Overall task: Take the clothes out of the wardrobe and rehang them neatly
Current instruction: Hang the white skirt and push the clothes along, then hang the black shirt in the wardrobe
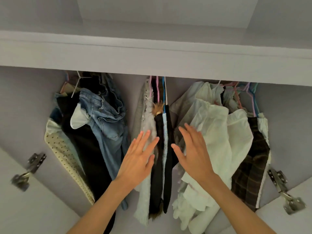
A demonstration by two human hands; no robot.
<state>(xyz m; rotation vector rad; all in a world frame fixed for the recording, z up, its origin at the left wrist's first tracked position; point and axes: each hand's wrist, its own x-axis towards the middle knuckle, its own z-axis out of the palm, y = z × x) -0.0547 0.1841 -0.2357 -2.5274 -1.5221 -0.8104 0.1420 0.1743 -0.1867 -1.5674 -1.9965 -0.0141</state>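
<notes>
The open wardrobe holds three bunches of clothes on coloured hangers. On the left hang blue jeans, a black garment and a cream dotted top. In the middle hang a grey knit and a black garment with a fur trim. On the right hang white blouses and a dark plaid piece. My left hand is flat with straight fingers against the left side of the middle bunch. My right hand is spread, fingers straight, at its right side against the white blouses. Neither hand holds anything.
A white shelf front runs across above the hangers and hides the rail. Both doors stand open, with metal hinges at the lower left and lower right. Gaps of bare back wall show between the bunches.
</notes>
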